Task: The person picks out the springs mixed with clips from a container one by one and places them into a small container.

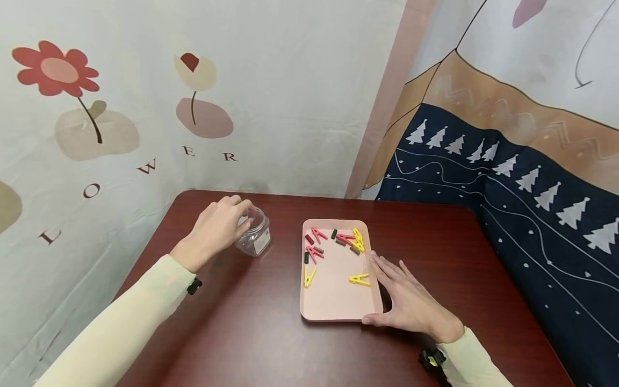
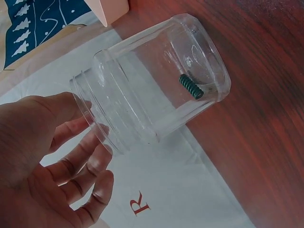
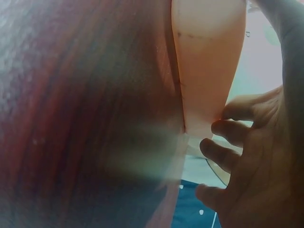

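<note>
My left hand is at the mouth of a clear plastic jar, with thumb and fingertips at its rim. Inside the jar, near its bottom, is a small dark green ribbed piece. My right hand rests against the right side of a pink tray, fingers spread along the edge and thumb at the near corner. On the tray lie several pink clips and yellow clips, with small dark ribbed pieces among them.
A dark red-brown wooden table carries the jar and the tray, the jar left of the tray. Behind it hangs a pale printed curtain. A navy tree-patterned cloth borders the right side.
</note>
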`<state>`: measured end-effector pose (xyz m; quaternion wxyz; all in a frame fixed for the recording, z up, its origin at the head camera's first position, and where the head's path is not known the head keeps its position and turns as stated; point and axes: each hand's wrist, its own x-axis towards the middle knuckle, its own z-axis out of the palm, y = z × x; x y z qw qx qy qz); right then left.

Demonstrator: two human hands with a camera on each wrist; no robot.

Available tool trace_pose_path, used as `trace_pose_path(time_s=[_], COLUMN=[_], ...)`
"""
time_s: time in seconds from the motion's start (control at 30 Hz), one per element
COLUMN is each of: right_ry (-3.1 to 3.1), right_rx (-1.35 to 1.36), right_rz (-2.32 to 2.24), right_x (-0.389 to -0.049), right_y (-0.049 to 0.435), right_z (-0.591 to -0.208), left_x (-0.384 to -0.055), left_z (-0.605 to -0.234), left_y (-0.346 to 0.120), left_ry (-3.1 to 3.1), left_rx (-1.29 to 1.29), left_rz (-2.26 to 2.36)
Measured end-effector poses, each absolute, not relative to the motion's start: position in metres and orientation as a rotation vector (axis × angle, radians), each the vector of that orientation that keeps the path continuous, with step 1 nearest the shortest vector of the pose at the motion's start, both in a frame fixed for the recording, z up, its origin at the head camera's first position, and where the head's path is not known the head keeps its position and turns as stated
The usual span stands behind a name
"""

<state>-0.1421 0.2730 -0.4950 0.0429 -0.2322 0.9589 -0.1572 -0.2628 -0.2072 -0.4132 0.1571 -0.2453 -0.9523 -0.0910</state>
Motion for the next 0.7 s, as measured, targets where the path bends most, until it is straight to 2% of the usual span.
trace_pose_path(time_s=[0.7], right_ry=[2.929], right_rx=[-0.696], right_rz=[-0.499], right_x=[-0.142], right_y=[0.273], right_z=[-0.498], left_x=[-0.257], left_z=[-0.418], left_y=[-0.186], left_ry=[-2.659], left_rx=[-0.674], left_rz=[-0.341])
